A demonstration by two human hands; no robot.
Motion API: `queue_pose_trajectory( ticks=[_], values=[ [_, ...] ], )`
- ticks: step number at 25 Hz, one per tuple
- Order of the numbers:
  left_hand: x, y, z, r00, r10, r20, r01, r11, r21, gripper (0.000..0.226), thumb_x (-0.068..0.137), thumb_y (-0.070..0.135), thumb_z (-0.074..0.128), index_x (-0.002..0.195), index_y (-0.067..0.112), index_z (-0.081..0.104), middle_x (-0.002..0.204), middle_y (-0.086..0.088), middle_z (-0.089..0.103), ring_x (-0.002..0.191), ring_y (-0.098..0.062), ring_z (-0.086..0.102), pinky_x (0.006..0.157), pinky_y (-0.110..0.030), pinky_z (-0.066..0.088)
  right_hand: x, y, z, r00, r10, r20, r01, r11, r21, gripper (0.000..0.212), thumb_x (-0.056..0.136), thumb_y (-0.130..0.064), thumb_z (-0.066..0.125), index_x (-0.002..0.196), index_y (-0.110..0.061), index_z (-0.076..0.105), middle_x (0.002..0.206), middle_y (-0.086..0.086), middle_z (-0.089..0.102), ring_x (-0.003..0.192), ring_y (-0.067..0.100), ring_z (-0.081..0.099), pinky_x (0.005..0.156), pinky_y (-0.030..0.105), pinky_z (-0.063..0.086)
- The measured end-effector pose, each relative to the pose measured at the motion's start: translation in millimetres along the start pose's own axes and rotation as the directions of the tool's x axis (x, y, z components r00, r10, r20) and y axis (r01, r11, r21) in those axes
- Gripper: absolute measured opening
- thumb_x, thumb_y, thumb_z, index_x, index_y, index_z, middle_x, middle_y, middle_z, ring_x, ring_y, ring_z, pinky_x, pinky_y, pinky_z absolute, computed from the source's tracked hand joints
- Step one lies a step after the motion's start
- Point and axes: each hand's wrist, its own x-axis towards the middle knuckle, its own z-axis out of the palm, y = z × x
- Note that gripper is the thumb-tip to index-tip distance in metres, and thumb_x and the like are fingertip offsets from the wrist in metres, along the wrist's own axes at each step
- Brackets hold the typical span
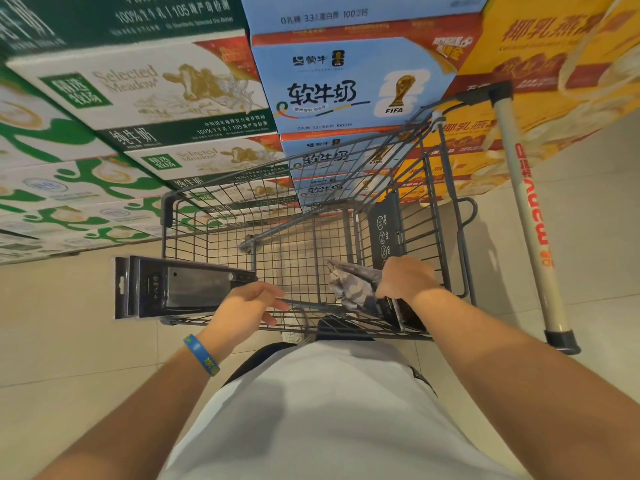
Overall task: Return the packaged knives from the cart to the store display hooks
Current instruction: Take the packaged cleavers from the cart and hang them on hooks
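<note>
- L hand (247, 303): fingers (278, 303) loosely straight, pointing right over the near cart rim, nothing visibly between them. Thumb is hidden where the pack's end meets the hand, so can't tell if it pinches.
- Pack (180, 287): centre-left of frame, lying flat. It sticks out left past the cart wall, hang-tab end at far left. Looks 2-layered, maybe 2 packs; can't tell.
- R hand (405, 278): fingers curled down, seemingly gripping the top of the 2nd pack (403, 315). That pack is dark and stands on edge, lower right of centre. Grey wrap (349, 289) sits just beside it, touching the fingertips.
- Step: prob. lifting packs out of the cart; nothing hung yet.
- Next: no hooks in view, only milk cases (166, 95) across the top of the frame. Both packs need to clear the wire. Then turn or walk to the display and line each tab hole w/ a hook.
- Cart (163, 220): wire basket, centre frame. Holds the 2nd pack + wrap in its near right corner. Dark sign panel (384, 230) on its right wall.
</note>
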Motion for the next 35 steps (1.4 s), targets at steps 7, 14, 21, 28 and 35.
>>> queue_pose_trajectory(
  ticks=[7,14,21,28,35],
  values=[
    [-5,-9,-5,1.0,-0.011,-0.018,0.011,1.0,-0.018,0.024,0.103,0.026,0.045,0.101,0.029,0.068,0.09,0.011,0.077,0.062,-0.006,0.067,0.05,-0.013,0.043,8,26,-3,1.0,-0.005,0.004,0.004,0.986,0.166,0.022,0.085,-0.032,0.073,0.082,-0.013,0.062,0.074,0.003,0.063,0.068,0.019,0.061,0.056,0.028,0.043],
    [1,-14,-11,1.0,0.001,-0.006,-0.001,1.0,-0.022,0.025,0.103,0.026,0.045,0.1,0.03,0.069,0.088,0.011,0.076,0.066,-0.012,0.067,0.056,-0.024,0.043,-3,37,-5,0.991,0.073,-0.111,-0.02,0.91,0.415,0.03,0.09,-0.026,0.069,0.066,-0.014,0.056,0.063,0.001,0.057,0.055,0.016,0.054,0.048,0.025,0.036],
    [11,-15,-4,0.998,0.046,0.052,-0.042,0.996,-0.079,0.022,0.102,0.023,0.049,0.101,0.022,0.07,0.092,0.002,0.077,0.058,-0.007,0.066,0.05,-0.015,0.046,-40,11,-32,0.943,0.232,-0.24,-0.13,0.918,0.375,0.018,0.097,-0.03,0.064,0.089,-0.013,0.066,0.069,0.0,0.056,0.072,0.027,0.061,0.059,0.03,0.046],
    [21,21,-13,0.991,0.106,0.086,-0.104,0.994,-0.029,0.02,0.102,0.029,0.052,0.105,0.02,0.07,0.094,0.004,0.076,0.068,-0.014,0.066,0.052,-0.022,0.045,-73,3,-96,0.991,0.108,-0.077,-0.098,0.987,0.129,0.024,0.098,-0.033,0.062,0.09,-0.011,0.062,0.079,0.003,0.06,0.065,0.02,0.056,0.051,0.029,0.042],
    [32,62,-36,0.932,0.348,0.102,-0.361,0.913,0.187,0.044,0.087,0.03,0.075,0.127,0.025,0.058,0.123,0.007,0.064,0.105,-0.02,0.065,0.086,-0.03,0.053,-100,-44,-124,0.903,-0.234,-0.361,0.255,0.967,0.011,0.046,0.091,-0.004,0.063,0.127,-0.027,0.044,0.086,0.003,0.062,0.076,0.03,0.063,0.057,0.038,0.049]
  ],
)
